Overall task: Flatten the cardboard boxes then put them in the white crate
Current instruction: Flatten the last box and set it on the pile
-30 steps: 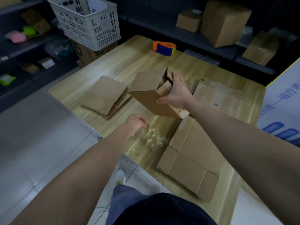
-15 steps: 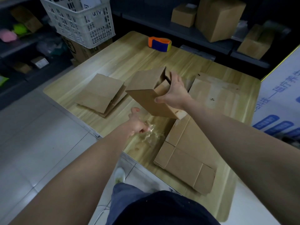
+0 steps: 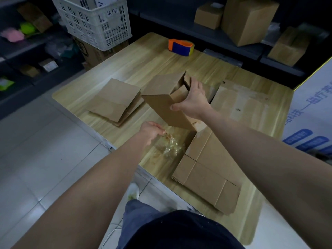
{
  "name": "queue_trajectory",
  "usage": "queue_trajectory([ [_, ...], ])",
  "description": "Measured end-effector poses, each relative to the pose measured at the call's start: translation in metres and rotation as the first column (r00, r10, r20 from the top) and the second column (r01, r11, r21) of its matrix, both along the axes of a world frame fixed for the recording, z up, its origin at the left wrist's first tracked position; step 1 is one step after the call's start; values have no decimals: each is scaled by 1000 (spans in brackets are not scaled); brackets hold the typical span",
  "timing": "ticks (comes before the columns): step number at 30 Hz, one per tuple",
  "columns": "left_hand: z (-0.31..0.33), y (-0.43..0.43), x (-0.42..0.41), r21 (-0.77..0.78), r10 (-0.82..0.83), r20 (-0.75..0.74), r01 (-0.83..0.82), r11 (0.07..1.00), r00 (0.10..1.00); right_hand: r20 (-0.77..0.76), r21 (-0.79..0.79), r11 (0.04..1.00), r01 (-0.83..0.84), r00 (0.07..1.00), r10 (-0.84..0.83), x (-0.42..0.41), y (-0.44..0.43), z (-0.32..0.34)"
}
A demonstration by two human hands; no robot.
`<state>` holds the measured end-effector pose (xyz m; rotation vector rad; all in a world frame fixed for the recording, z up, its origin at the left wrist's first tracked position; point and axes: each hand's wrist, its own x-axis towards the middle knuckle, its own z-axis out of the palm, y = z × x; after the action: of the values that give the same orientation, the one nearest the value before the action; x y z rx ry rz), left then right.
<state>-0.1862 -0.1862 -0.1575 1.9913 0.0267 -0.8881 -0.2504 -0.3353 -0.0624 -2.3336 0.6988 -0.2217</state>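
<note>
Plainly the cardboard box [image 3: 161, 97] is a light, hollow thing: thin corrugated walls, stiff along the panels but ready to fold at the creases, dry and not slippery. It sits tilted near the middle of the table [image 3: 143, 63], its lower end by the table surface and its open end raised toward 12 o'clock. The right hand [image 3: 193, 103] clamps that upper end, thumb on the near wall and fingers curled over the rim into the opening. For flattening, I judge the better hold is on two opposite corners, so the walls shear along their folds rather than buckle.

The left hand [image 3: 150, 131], at 7 o'clock of the box, has its fingertips closed on a wad of clear tape [image 3: 168, 147] lying on the table. A flattened stack [image 3: 115, 99] lies at 9 o'clock, a larger flattened box [image 3: 206, 169] at 5 o'clock, and the white crate [image 3: 97, 20] stands off the table at 11 o'clock.

Against the second before, the box and the right hand keep the same tilt and hold; the left hand, then lifted a little with the tape trailing, is now lower, at the wad
</note>
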Motion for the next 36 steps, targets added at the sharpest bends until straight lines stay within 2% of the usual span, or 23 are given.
queue_trajectory([
  [3,-1,0,0,-24,60,-85,-62,998,995,4,16,1000,13,1000,-13,-2,-1,0],
  [8,3,-1,2,66,45,-120,-37,997,992,9,34,999,34,999,-34,-4,-1,0],
  [16,3,-5,3,63,29,-63,-25,998,998,8,48,998,45,999,-46,0,-1,5],
  [23,3,-5,0,104,-78,58,72,992,995,10,58,997,40,999,-41,3,3,4],
  [25,5,-6,-3,81,-83,91,76,994,992,8,53,998,41,999,-41,5,5,5],
  [29,3,-8,-8,75,-99,37,96,993,994,4,52,998,42,999,-42,7,5,5],
  [32,1,-10,-8,48,-47,32,45,998,998,7,51,998,45,999,-45,8,4,4],
  [36,4,-14,-2,-94,-16,-17,14,995,1000,22,43,998,43,999,-44,14,4,6],
])
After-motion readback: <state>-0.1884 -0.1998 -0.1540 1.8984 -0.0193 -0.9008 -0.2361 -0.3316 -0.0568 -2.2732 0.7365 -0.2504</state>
